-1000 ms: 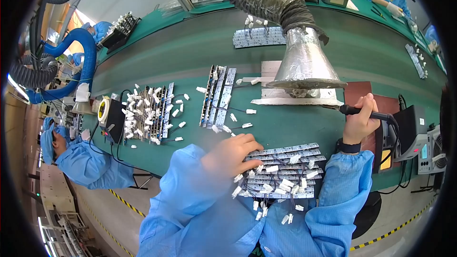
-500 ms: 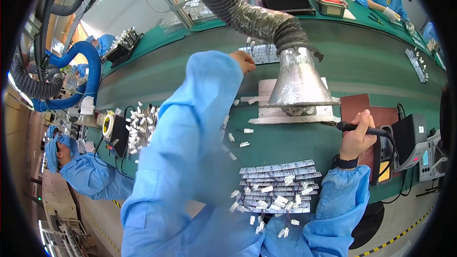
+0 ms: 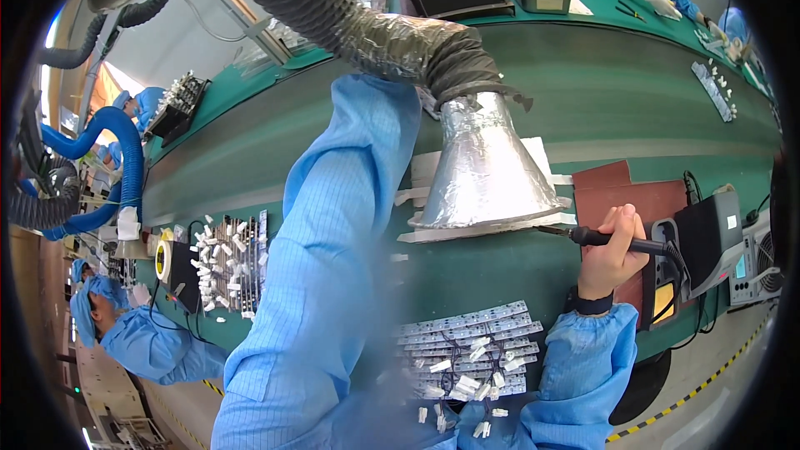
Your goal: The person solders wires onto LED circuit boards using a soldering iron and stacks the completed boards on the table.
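My right hand (image 3: 615, 252) is closed around the black handle of a soldering iron (image 3: 587, 237). Its tip points left, close to the front rim of a foil-covered fume hood (image 3: 490, 171). Under and behind that hood lies a pale flat board (image 3: 423, 168), mostly covered by it. My left forearm (image 3: 354, 167) stretches far across the bench, and the hand itself disappears behind the hood's duct, so its fingers are hidden. Nearer to me lie stacked LED strip boards (image 3: 467, 329) with wires and white connectors, partly covered by a blurred sleeve.
A flexible duct (image 3: 367, 29) hangs over the bench. Right of my hand are a reddish-brown mat (image 3: 650, 192) and a black soldering station (image 3: 708, 237). More connector boards (image 3: 232, 265) lie at left beside a black-and-yellow device (image 3: 173, 271). Co-workers in blue sit left and far right.
My left hand, visible beside a far LED board before, is now behind the duct. The view has shifted, so the bench appears further left. My right hand keeps hold of the soldering iron.
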Action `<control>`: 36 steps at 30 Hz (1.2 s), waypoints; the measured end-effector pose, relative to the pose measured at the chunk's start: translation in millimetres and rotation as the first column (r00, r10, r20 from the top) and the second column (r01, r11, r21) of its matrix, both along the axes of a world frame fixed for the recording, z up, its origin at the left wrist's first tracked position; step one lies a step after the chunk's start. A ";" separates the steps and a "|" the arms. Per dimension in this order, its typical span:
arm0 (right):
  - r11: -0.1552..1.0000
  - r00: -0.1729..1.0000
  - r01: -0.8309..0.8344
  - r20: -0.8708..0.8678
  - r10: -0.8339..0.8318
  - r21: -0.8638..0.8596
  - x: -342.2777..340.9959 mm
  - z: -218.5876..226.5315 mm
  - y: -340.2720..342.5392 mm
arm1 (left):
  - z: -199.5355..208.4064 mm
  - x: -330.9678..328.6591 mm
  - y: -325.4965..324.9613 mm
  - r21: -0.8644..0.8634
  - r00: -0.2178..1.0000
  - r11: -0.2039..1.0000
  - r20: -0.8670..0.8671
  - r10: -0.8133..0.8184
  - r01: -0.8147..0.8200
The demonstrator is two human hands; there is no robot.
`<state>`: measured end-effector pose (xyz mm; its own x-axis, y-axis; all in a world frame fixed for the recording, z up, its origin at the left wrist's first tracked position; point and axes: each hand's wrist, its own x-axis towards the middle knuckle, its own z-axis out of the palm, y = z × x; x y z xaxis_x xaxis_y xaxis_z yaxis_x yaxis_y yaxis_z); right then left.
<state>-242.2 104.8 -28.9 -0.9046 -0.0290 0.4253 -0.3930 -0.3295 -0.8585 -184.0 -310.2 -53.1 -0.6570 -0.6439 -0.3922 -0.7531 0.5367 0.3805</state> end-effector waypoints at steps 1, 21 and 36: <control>1.000 1.000 -0.001 -0.008 0.001 -0.005 0.5 0.0 -0.6 | -5.7 -6.2 -1.3 -0.001 1.000 1.000 -0.005 -0.014 0.014; 1.000 0.999 0.016 0.041 -0.017 0.024 0.8 3.8 0.2 | -34.4 -18.9 -56.5 -0.129 0.985 0.985 -0.110 -0.132 0.118; 0.996 0.999 0.010 0.041 -0.014 0.085 1.1 6.7 2.6 | -19.5 -12.2 -100.3 -0.253 0.960 0.956 -0.197 -0.202 0.149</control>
